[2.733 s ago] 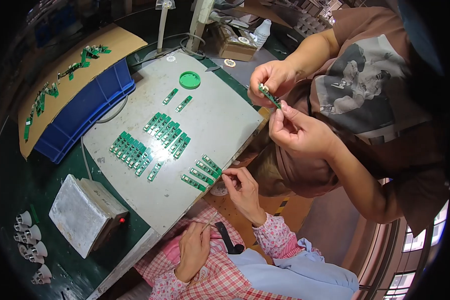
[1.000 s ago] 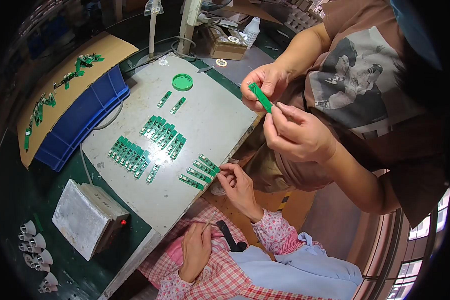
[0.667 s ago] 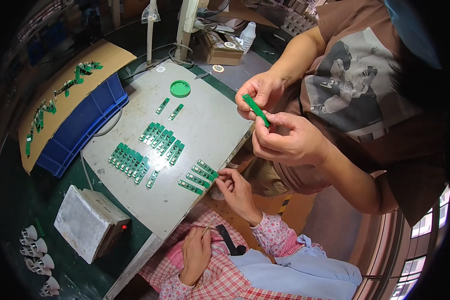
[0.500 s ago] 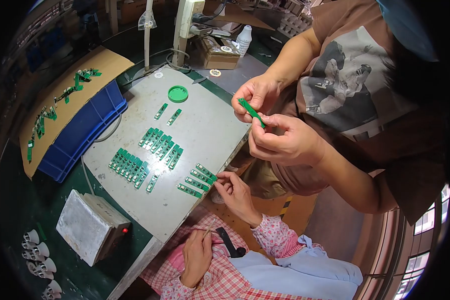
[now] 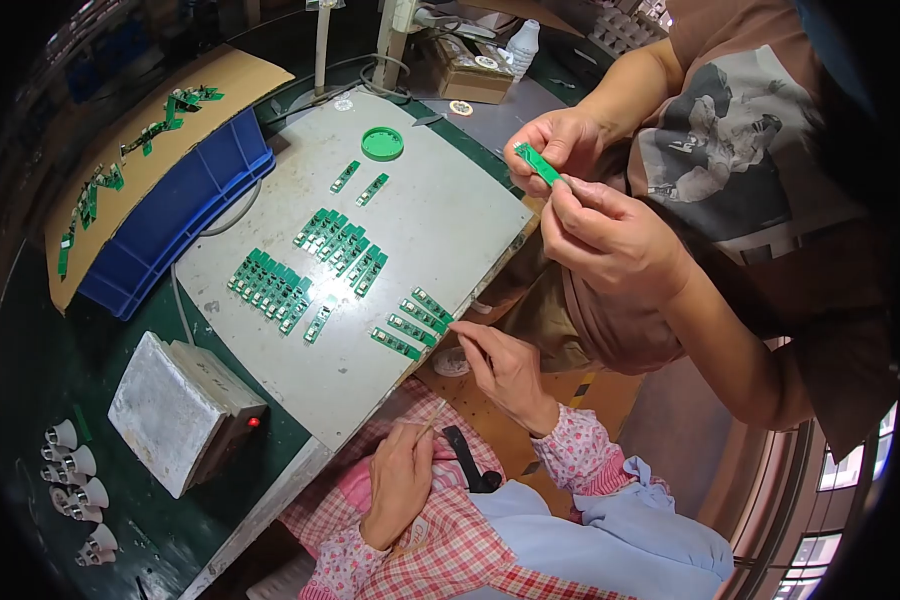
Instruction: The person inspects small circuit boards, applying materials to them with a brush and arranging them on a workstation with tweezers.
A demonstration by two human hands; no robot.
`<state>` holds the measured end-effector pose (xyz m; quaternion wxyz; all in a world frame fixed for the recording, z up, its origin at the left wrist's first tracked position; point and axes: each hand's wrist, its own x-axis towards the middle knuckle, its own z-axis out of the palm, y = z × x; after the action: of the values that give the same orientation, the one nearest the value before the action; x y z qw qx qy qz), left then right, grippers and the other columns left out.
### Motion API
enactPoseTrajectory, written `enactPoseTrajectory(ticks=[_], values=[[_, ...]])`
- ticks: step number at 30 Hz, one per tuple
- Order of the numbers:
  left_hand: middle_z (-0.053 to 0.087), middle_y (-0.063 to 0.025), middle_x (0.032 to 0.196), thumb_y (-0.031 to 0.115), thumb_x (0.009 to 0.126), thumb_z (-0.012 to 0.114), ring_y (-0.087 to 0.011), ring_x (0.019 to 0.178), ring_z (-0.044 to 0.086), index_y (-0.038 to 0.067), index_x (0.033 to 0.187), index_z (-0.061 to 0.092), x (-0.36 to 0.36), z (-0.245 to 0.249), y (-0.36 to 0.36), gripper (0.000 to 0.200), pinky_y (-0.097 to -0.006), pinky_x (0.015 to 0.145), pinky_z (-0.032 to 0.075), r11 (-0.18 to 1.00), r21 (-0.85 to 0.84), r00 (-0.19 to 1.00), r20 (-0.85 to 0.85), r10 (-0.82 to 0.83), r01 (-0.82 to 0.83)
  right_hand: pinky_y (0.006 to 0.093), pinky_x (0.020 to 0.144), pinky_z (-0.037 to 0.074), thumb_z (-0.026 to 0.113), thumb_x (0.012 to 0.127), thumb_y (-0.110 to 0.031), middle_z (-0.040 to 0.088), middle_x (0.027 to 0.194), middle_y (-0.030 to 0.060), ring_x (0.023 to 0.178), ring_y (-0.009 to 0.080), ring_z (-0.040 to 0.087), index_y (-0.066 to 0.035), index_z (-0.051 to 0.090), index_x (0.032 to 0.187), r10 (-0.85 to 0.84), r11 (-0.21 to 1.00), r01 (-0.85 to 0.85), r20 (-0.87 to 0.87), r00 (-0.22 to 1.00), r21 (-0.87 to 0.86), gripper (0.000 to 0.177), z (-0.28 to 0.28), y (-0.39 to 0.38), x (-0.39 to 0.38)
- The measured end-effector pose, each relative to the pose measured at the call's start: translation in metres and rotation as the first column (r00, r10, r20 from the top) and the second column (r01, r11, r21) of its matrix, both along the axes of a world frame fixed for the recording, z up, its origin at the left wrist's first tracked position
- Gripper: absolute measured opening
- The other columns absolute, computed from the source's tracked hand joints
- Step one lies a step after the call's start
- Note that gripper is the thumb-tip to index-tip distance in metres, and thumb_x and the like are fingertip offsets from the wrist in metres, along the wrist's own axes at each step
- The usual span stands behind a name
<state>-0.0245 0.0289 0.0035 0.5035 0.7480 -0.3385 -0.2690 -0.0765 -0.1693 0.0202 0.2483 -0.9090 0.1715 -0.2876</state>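
Observation:
My right hand (image 5: 510, 375) is at the table's near edge, fingers loosely bent and apart, a fingertip touching or nearly touching the end of a green circuit board (image 5: 428, 312). That board lies in a short row of several. My left hand (image 5: 400, 480) rests over the checked apron (image 5: 450, 540), its fingers closed round a thin stick-like tool (image 5: 432, 418). Farther up the grey tabletop (image 5: 355, 400), more boards (image 5: 270, 290) lie in close rows, with a single board (image 5: 320, 318) beside them.
At the right, a co-worker's hands (image 5: 610, 220) hold a green strip (image 5: 538, 165). A round green lid (image 5: 382, 143) lies on the tabletop. Cardboard (image 5: 150, 150) with boards covers a blue crate (image 5: 185, 215). A metal block (image 5: 170, 410) and white cup-like parts (image 5: 80, 460) are at the left.
The whole view has shifted, with the tabletop now higher and farther right. The co-worker has tilted the green strip slightly. My hands look almost the same relative to the boards and apron.

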Motion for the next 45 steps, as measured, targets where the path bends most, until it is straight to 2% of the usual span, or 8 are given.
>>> enactPoseTrajectory(ticks=[1,4,7,28,34,37,40,45], values=[[0.056,-0.0196,0.084,0.01,0.094,0.053,-0.0405,0.076,0.055,0.0,0.092,0.059,-0.001,-0.001,0.001,0.012,-0.0446,0.066,0.042,1.0,0.01,1.0,-0.001,-0.005,0.005,0.0332,0.054,0.047,0.06,0.088,-0.001,0.064,0.077,0.0116,0.059,0.0245,0.062,-0.006,0.063,0.108,0.03,0.999,-0.03,0.03,0.999,-0.019,0.021,0.001,-0.005,0.003],[0.057,-0.02,0.085,0.011,0.095,0.053,-0.0407,0.076,0.055,0.0,0.092,0.059,-0.003,-0.003,0.001,0.012,-0.0449,0.066,0.042,1.0,0.002,1.0,-0.009,0.0,0.0,0.0349,0.056,0.049,0.056,0.088,0.0,0.064,0.078,0.0114,0.064,0.0284,0.064,-0.009,0.062,0.107,0.031,0.999,-0.033,-0.203,0.979,-0.01,0.022,0.012,-0.017,0.009],[0.057,-0.02,0.085,0.012,0.095,0.053,-0.0409,0.076,0.055,0.0,0.091,0.058,-0.002,-0.006,0.002,0.013,-0.0453,0.066,0.042,1.0,0.003,1.0,-0.018,0.017,-0.017,0.0347,0.057,0.05,0.054,0.087,0.001,0.064,0.077,0.0113,0.065,0.0288,0.065,-0.01,0.061,0.105,0.109,0.99,-0.128,-0.237,0.965,-0.065,0.022,0.011,-0.03,0.018],[0.059,-0.0204,0.089,0.014,0.096,0.053,-0.0413,0.079,0.055,0.001,0.096,0.06,0.008,-0.011,0.0,0.015,-0.0453,0.071,0.043,0.998,0.056,0.996,-0.088,0.007,-0.003,0.034,0.059,0.051,0.054,0.082,0.004,0.064,0.08,0.0106,0.066,0.0267,0.065,-0.006,0.061,0.101,0.145,0.982,-0.171,-0.269,0.952,-0.075,0.022,0.006,-0.035,0.027],[0.059,-0.0203,0.088,0.013,0.095,0.053,-0.0406,0.079,0.056,0.001,0.095,0.06,0.007,-0.011,0.001,0.015,-0.0447,0.071,0.043,0.999,0.04,0.996,-0.09,0.004,0.0,0.0328,0.06,0.051,0.052,0.082,0.006,0.065,0.082,0.0117,0.067,0.0268,0.065,-0.005,0.063,0.101,0.123,0.991,-0.131,-0.193,0.974,-0.032,0.025,0.011,-0.028,0.02],[0.058,-0.0203,0.087,0.013,0.095,0.053,-0.0406,0.079,0.056,0.001,0.096,0.06,0.008,-0.011,0.001,0.014,-0.0446,0.07,0.043,0.999,0.043,0.996,-0.088,0.002,0.002,0.0296,0.058,0.048,0.05,0.087,0.005,0.062,0.077,0.0089,0.063,0.0198,0.062,-0.004,0.065,0.101,0.089,0.995,-0.086,-0.089,0.992,0.04,0.022,0.0,-0.021,0.01],[0.059,-0.0201,0.087,0.013,0.095,0.053,-0.0408,0.079,0.056,0.001,0.096,0.06,0.008,-0.01,0.0,0.014,-0.0447,0.071,0.043,0.999,0.048,0.996,-0.085,0.001,0.003,0.0254,0.056,0.044,0.051,0.094,-0.001,0.06,0.074,0.005,0.06,0.0108,0.055,-0.004,0.063,0.105,-0.008,0.967,0.037,-0.115,0.993,0.251,0.017,-0.002,-0.004,0.001],[0.058,-0.0202,0.087,0.013,0.095,0.053,-0.0413,0.079,0.056,0.001,0.095,0.06,0.005,-0.01,0.0,0.014,-0.0454,0.07,0.043,0.998,0.058,0.997,-0.081,-0.004,0.008,0.0206,0.058,0.042,0.057,0.096,-0.009,0.059,0.077,0.0002,0.064,0.0039,0.05,-0.002,0.06,0.112,-0.14,0.894,0.198,-0.169,0.976,0.401,0.018,-0.022,0.009,-0.009]])
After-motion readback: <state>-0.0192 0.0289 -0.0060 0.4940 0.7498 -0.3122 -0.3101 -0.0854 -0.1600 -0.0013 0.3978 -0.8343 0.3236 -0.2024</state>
